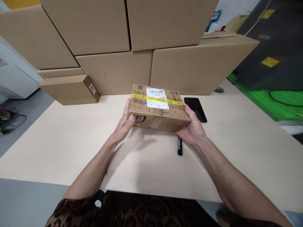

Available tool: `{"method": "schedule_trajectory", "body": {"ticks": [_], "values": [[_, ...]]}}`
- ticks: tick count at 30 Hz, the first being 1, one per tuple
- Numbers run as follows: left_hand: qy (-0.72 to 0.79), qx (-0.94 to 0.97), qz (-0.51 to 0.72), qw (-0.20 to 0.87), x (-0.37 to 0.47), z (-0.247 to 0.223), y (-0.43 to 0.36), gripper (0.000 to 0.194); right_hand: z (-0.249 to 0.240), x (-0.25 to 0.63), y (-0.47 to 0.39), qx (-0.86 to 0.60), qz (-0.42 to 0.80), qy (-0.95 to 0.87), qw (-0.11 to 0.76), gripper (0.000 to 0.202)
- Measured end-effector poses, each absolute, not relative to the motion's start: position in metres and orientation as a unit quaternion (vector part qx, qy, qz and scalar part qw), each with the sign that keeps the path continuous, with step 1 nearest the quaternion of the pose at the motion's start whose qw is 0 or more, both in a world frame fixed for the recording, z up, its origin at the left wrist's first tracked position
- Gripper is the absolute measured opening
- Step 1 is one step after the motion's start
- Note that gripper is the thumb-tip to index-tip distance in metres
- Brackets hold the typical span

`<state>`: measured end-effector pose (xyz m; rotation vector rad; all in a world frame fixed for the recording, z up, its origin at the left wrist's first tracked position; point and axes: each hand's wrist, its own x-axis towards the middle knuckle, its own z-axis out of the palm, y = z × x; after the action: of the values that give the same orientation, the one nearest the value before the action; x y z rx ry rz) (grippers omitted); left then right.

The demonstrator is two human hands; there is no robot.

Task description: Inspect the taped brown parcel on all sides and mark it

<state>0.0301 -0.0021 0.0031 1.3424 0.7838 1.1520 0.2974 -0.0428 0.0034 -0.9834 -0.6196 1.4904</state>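
Observation:
A small brown cardboard box (156,121) is held between my two hands above the table, its front edge tipped toward me. A white shipping label (157,98) and a strip of yellow tape (139,96) lie across its top. My left hand (124,124) grips the box's left side, thumb at the front corner. My right hand (193,127) holds the right end, thumb on the upper edge and fingers partly hidden underneath. Below that hand a black marker-like stick (180,146) lies on the table, its far end covered. A dark phone (196,109) lies just right of the box.
Large stacked cartons (181,71) form a wall along the back of the pale table (59,142). A flat brown box (69,90) stands at the back left. On the right are a dark panel (272,41) with yellow stickers and a green surface (260,97).

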Motion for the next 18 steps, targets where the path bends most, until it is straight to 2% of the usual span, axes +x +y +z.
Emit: {"method": "schedule_trajectory", "body": {"ticks": [4,11,15,18], "values": [[0.349,0.61,0.511,0.495,0.03,0.007,-0.004,0.088,0.002,0.293,-0.046,-0.414,0.636,-0.276,0.59,0.05],[0.336,0.578,0.551,0.499,0.032,0.008,-0.002,0.076,-0.001,0.296,-0.043,-0.421,0.6,-0.264,0.628,0.058],[0.305,0.577,0.539,0.533,0.03,0.011,0.0,0.086,0.0,0.299,-0.042,-0.409,0.59,-0.284,0.635,0.058],[0.332,0.633,0.498,0.491,0.03,0.014,-0.005,0.089,0.0,0.298,-0.042,-0.403,0.596,-0.307,0.624,0.055]]}}
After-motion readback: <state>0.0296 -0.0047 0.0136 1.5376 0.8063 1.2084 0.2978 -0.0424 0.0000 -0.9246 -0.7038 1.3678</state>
